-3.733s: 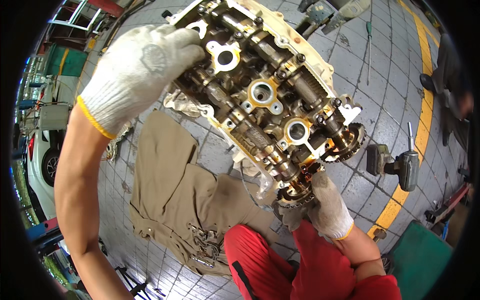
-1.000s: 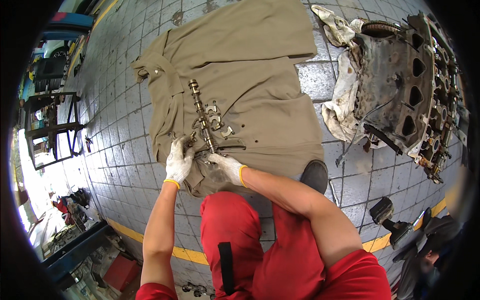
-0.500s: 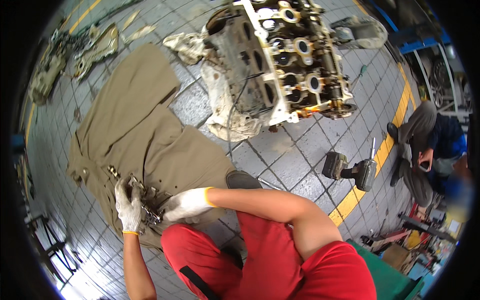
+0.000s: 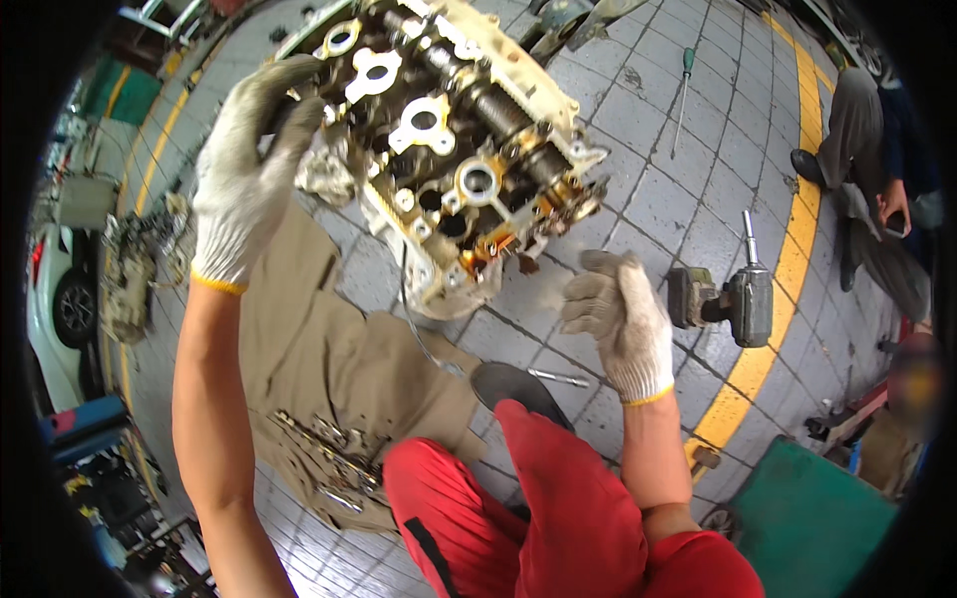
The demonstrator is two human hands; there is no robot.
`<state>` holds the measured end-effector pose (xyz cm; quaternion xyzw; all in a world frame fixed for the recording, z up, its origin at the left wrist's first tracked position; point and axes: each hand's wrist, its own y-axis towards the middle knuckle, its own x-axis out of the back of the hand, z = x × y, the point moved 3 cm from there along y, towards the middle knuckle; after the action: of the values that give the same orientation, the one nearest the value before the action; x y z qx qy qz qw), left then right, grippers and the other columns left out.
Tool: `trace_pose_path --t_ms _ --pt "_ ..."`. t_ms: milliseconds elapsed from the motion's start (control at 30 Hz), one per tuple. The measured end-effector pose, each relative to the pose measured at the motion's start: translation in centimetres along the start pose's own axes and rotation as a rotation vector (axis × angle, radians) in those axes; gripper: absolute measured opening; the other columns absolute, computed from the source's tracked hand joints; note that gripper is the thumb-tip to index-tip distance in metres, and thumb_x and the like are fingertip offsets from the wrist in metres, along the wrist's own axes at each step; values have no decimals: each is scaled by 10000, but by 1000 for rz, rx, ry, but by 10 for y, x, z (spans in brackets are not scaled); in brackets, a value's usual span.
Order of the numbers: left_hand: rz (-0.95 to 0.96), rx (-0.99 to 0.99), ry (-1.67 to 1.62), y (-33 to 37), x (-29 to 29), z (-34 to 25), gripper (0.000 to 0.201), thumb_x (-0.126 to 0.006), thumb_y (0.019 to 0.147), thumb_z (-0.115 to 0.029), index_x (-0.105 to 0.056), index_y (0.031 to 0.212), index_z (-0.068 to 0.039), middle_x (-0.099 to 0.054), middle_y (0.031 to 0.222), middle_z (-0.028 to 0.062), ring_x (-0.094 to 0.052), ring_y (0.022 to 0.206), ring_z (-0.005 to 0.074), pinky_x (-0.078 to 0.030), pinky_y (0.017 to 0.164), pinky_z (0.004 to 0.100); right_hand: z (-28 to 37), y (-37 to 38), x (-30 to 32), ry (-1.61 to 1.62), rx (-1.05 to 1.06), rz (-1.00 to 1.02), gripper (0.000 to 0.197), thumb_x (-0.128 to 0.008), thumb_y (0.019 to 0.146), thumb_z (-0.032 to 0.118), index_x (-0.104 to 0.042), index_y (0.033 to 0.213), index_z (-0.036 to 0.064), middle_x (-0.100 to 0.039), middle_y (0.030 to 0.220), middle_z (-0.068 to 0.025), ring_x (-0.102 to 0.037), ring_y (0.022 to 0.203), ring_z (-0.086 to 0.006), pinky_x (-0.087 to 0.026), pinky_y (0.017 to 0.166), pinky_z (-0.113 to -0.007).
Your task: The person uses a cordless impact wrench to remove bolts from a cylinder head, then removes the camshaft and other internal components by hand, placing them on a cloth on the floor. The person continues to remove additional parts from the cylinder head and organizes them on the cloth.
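A greasy cylinder head (image 4: 424, 119) with pale bearing caps and a dark camshaft (image 4: 501, 108) fills the upper middle. My left hand (image 4: 239, 169), in a white knit glove, is raised at its left edge. The thumb stands apart from the bent fingers, and I cannot tell whether the fingertips touch the metal. Also gloved, my right hand (image 4: 630, 324) hovers over the floor at the head's near right, fingers loosely bent and nothing visible in them. Several small metal parts (image 4: 334, 450) lie on a brown cloth garment (image 4: 339, 344) at the lower left.
A cordless impact wrench (image 4: 750, 304) with a long socket stands right of my right hand. A metal extension bar (image 4: 558, 378) lies beside my shoe (image 4: 518, 389). Farther off lie a green-handled screwdriver (image 4: 688, 62) and a green box (image 4: 817, 523). Another person (image 4: 867, 169) is at the right edge.
Both hands have left the metal parts on the garment. The left has risen to the cylinder head's left edge, the right has moved right over the floor. The view has shifted too.
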<state>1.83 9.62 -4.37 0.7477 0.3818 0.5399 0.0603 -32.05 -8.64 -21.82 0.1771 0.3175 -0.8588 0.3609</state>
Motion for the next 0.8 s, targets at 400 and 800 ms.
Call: trace_pose_path --t_ms 400,800 --pt "438 -467 451 142 -36 -10 337 -732 1089 -172 -752 1418 -100 -738 1450 158 -707 1335 397 -575 1130 478 26 17 -29 -382 251 -66 667 -774 1142 334 -462 1608 -27 -753 1275 -161 -712 1029 -188 -612 873 -347" --pt "585 -234 304 149 -32 -28 316 -845 1019 -210 -799 1298 -70 -795 1228 160 -784 1149 336 -613 1010 431 42 23 -58 -303 248 -161 576 -847 1039 125 -497 1460 -54 -753 1199 -159 -714 1042 -174 -605 899 -357"
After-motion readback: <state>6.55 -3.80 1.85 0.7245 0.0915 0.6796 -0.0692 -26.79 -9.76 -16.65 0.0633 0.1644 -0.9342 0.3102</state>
